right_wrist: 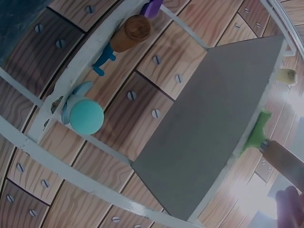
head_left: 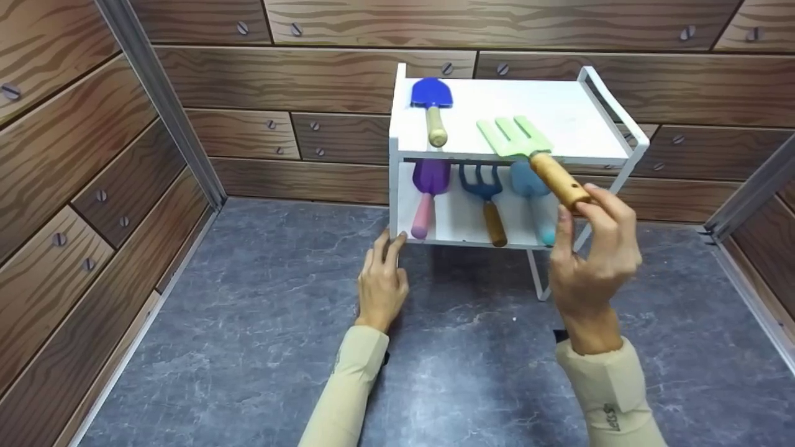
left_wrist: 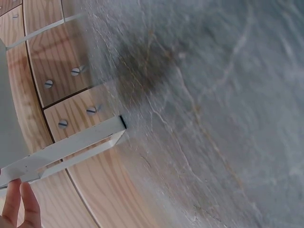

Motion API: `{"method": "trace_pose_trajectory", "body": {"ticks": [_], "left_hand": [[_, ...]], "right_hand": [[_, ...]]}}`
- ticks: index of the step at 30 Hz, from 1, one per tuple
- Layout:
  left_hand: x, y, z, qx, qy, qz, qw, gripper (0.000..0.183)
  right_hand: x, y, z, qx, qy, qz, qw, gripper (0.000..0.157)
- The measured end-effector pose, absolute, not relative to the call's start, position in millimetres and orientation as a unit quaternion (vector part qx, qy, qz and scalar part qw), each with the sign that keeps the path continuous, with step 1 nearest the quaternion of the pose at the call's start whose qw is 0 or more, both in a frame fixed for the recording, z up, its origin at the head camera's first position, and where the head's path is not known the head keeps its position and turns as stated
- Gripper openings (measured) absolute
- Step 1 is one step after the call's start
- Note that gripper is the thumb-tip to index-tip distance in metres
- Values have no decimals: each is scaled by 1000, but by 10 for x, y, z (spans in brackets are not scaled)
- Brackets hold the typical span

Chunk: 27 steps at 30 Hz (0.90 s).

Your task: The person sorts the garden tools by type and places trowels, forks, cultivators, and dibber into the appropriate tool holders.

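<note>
My right hand pinches the end of the wooden handle of a green hand fork, whose tines reach over the front of a white shelf's top. In the right wrist view the green fork shows at the top shelf's edge. With its fingertips, my left hand touches the lower left front corner of the rack; in the left wrist view two fingers press against the white frame. A blue trowel with a wooden handle lies at the top's left side.
On the lower shelf lie a purple trowel with a pink handle, a dark blue hand fork and a light blue trowel. Wood-patterned walls surround the grey marbled floor.
</note>
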State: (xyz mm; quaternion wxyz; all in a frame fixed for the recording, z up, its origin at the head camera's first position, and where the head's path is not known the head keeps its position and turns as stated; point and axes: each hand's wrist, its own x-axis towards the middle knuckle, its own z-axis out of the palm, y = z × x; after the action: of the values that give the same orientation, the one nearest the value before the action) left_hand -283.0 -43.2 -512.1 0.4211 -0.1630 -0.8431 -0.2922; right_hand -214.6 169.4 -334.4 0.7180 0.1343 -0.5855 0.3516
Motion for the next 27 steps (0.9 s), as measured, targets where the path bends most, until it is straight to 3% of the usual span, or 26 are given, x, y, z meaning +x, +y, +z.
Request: {"method": "trace_pose_trajectory", "body": {"ticks": [15,27], "left_hand": [[-2832,-435,-5121,-163,-844,-291,420,62],[-2825,-441,-5117,-163,-846,-292,416,62]], "right_hand": [[-2454,1674,-3270,132,-643,294,695,11],[-2676,1676,-3227,138,-701,271,645,10]]}}
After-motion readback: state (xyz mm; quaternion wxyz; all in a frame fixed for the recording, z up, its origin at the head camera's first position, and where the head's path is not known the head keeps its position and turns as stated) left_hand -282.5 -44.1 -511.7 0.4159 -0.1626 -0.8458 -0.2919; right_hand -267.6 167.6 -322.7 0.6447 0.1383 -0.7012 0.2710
